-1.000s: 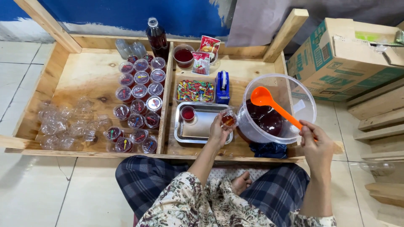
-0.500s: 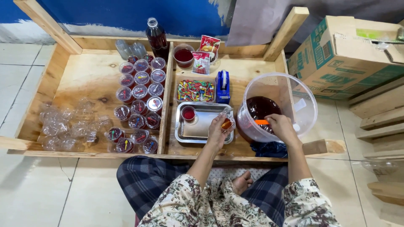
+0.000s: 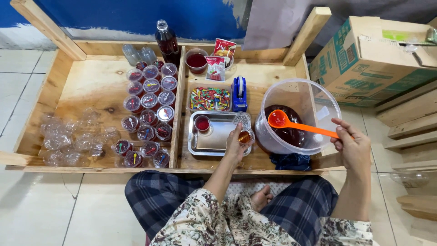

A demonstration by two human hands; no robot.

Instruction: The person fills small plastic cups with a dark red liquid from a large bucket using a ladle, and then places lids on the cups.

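Seen from the head camera, a person in a floral shirt and dark plaid trousers sits cross-legged at a shallow plywood tray [image 3: 95, 86] set on a pale tiled floor. The right hand [image 3: 353, 148] is clenched around the handle of an orange plastic ladle [image 3: 298, 125], whose bowl — filled with dark red liquid — hangs over the large clear plastic tub [image 3: 318, 102] of the same liquid at the right of the tray. The left hand [image 3: 236, 145] grasps a small clear plastic cup [image 3: 245, 135] holding a little amber-red liquid, just left of the tub and over the right edge of a rectangular steel tray [image 3: 218, 136]. On that steel tray's far left corner stands another small cup of red liquid [image 3: 202, 123].

Farther off lie a clear box of multicoloured small spoons [image 3: 210, 99], a blue tape dispenser [image 3: 239, 93], red sachets [image 3: 220, 59] and a dark glass bottle [image 3: 167, 43]. In the left compartment, rows of sealed filled cups [image 3: 148, 114] stand beside a heap of empty clear cups [image 3: 68, 136]. A cardboard box [image 3: 378, 59] sits on the floor at far right.
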